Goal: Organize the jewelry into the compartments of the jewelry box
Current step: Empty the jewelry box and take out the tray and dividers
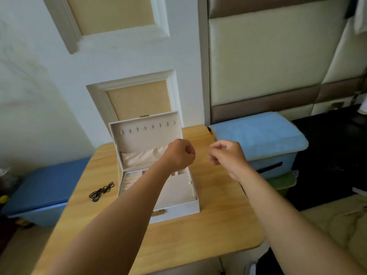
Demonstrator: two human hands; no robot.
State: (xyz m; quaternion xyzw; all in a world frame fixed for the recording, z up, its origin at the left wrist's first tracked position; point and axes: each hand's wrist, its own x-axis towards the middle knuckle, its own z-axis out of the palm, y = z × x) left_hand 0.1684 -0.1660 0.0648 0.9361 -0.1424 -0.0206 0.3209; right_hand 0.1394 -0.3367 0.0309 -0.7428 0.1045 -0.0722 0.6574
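White rectangular jewelry box [178,209] with smooth leather-like walls sits mid-table on a light wood-grain table [218,225] with rounded corners. Lid [143,135] stands upright at 12 o'clock of the tray. It is lined in matte beige fabric, with a row of small hooks across the top and a gathered, shiny cream pocket [143,156] along the bottom. Gold-coloured metal plate [157,212] on the front wall at 6 o'clock. The tray is lined in soft beige: ridged ring rolls at 9 o'clock, a wide flat compartment [176,191] at 3 o'clock, small square cells along the back, partly hidden by the forearm.

Black tangle of thin looped cord jewelry [102,191] with a small dark round piece lies on the table at 9 o'clock of the box, just beside its left wall, outside any compartment.

Left hand [179,154] is raised over the box's back-right corner, about 1 o'clock, fingers clenched inward. A faint thin sliver shows under the knuckles, too blurred to say if anything is pinched. Right hand [226,153] is raised at 2 o'clock of the box, past its right wall, fingers curled toward the left hand, near it but apart. Cannot tell if they grasp anything.

Off the table: dark blue smooth padded bench [45,185] at 9 o'clock, light blue terry-textured cushion [258,133] at 2 o'clock, white panelled door [123,56] at 12 o'clock, cream and brown padded wall panels [268,56] at 1 o'clock.
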